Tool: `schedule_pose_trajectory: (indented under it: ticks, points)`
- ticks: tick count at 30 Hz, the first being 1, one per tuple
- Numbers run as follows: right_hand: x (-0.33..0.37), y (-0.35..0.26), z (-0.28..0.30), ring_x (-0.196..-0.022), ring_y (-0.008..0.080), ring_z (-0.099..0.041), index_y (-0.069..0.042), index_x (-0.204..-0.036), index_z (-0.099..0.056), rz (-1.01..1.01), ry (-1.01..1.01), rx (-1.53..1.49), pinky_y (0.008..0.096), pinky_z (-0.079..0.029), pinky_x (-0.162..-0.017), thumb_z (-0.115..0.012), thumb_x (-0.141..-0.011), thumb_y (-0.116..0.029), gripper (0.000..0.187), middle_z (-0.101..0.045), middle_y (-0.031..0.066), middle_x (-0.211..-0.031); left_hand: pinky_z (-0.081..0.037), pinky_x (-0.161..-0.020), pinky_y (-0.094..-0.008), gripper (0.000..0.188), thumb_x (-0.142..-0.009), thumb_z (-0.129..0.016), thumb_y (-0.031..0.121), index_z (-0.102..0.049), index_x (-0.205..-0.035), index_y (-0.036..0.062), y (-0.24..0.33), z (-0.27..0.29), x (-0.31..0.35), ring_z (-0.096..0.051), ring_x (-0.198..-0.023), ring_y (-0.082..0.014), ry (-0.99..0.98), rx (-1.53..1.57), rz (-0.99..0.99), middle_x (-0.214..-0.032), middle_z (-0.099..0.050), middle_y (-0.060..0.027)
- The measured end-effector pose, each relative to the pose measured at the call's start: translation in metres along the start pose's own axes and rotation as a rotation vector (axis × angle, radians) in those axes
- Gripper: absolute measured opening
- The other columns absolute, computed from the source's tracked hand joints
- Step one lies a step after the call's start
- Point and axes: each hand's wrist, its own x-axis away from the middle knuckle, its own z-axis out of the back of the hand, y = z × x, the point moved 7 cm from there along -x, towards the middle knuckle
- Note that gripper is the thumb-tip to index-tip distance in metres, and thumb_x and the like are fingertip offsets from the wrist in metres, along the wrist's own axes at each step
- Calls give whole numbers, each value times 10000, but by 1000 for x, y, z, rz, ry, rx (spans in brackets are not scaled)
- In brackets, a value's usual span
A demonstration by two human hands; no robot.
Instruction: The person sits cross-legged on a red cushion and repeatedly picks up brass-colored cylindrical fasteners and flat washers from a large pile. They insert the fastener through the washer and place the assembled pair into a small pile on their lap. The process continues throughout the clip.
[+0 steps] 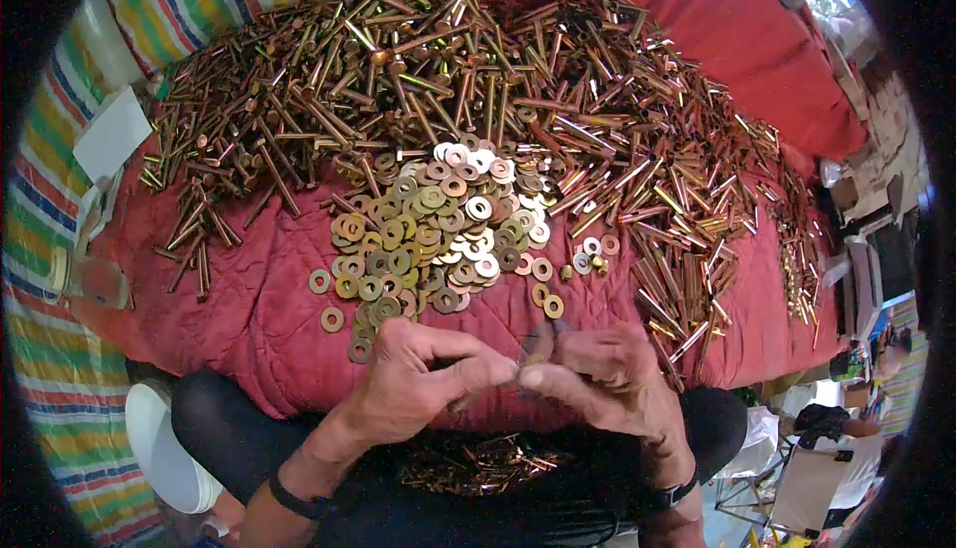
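My left hand [423,379] is closed, thumb and forefinger pinched together at the near edge of the red quilted cloth. Facing it, my right hand [607,379] is closed too, and its fingers are partly smeared by motion. The fingertips of both hands meet around something small and dark that I cannot make out. Just beyond them lies a heap of flat brass-coloured washers [438,219], a few scattered loose. Beside it on the right sit small brass nuts [568,272]. A large pile of long coppery bolts [329,80] rises behind the washers.
Slender metal sleeves [687,210] spread over the right side of the red cloth [269,319]. More metal pieces [483,463] lie in a small heap below my hands, between my legs. A white bucket [169,448] stands at the lower left, near striped sheeting [60,369].
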Motion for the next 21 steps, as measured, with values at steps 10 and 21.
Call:
schedule_pose_trajectory:
  ticks: [10, 21]
  points:
    - [-39, 38, 88, -897, 225, -708, -28, -1063, -767, 279, 573, 786, 339, -564, -777, -753, -892, -66, 176, -730, 100, -1044, -586, -882, -374, 112, -854, -756, 84, -789, -913, -6, 31, 53, 7, -753, -950, -260, 213, -365, -319, -972, -782, -140]
    - [-70, 49, 49, -1014, 322, -661, -101, -996, -781, 556, 384, 1073, 438, -546, -856, -745, -773, -64, 229, -724, 89, -1079, -564, -929, -427, 391, -832, -622, -49, -749, -1178, 82, -7, 174, 4, -701, -1061, -361, 1016, -1103, -255, -1203, -705, -169]
